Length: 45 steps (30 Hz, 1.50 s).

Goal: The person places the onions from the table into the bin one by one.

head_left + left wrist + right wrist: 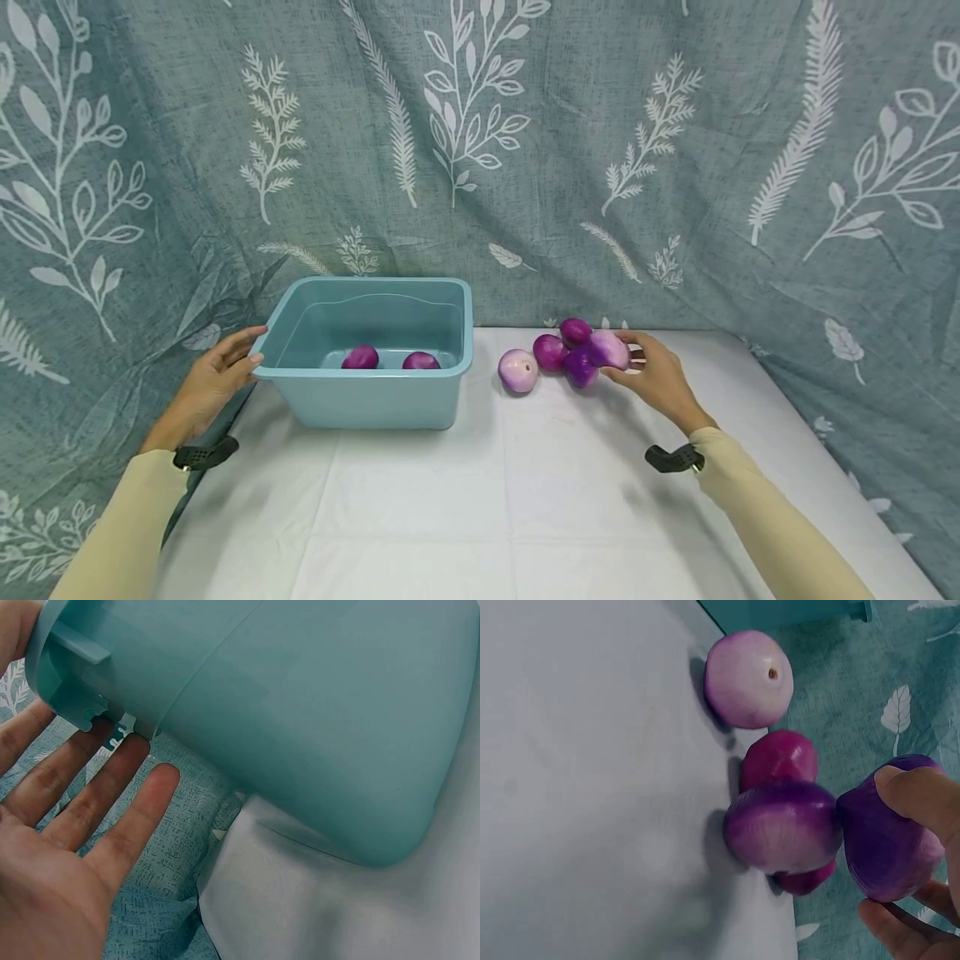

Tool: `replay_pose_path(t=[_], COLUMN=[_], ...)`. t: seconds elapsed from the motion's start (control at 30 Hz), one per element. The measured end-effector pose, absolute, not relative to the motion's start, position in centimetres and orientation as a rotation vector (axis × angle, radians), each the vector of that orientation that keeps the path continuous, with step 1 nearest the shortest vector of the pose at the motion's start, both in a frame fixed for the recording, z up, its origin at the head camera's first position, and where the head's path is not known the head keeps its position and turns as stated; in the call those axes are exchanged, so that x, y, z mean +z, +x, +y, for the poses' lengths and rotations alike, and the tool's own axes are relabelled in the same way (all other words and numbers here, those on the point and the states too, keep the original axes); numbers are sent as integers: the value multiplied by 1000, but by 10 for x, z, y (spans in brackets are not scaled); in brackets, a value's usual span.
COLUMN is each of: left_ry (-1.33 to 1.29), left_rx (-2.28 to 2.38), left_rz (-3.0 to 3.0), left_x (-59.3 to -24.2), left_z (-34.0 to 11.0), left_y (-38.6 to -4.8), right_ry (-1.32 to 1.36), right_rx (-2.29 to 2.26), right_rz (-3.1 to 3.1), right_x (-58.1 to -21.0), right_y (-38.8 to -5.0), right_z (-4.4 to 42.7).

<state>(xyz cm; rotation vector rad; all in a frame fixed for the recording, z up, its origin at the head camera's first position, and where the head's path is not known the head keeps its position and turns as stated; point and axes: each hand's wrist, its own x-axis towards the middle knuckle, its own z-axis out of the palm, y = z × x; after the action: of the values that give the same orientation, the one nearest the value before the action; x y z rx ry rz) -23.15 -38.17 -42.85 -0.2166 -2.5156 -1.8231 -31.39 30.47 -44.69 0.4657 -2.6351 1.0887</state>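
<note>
A purple-and-white onion (609, 350) is pinched between the thumb and fingers of my right hand (654, 379). In the right wrist view this held onion (889, 840) is beside a purple onion (784, 829) in a cluster, and whether they touch is unclear. Two magenta onions (550, 352) belong to the cluster, and a pale onion (517, 371) lies just left of it. At the left, my left hand (213, 383) holds the rim of a blue plastic tub (367, 400), thumb on the edge and fingers beneath the lip. Inside the tub are two magenta onions (362, 357).
A white cloth (420, 500) covers the table under the tub and onions. Behind and at both sides hangs a grey-green leaf-patterned curtain (555, 125), close to the tub's back and the onion cluster.
</note>
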Motion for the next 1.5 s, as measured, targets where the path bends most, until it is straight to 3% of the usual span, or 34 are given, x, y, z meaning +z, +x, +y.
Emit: replay_pose_path(t=[1.5], left_ry=[-210], left_rx=[-1787], left_rz=[-2536], left_x=[-426], left_z=[-380], left_y=[-229], right_ry=[819], right_rx=[1306], right_rz=[-2504], right_x=[-387], right_y=[-302], right_z=[165])
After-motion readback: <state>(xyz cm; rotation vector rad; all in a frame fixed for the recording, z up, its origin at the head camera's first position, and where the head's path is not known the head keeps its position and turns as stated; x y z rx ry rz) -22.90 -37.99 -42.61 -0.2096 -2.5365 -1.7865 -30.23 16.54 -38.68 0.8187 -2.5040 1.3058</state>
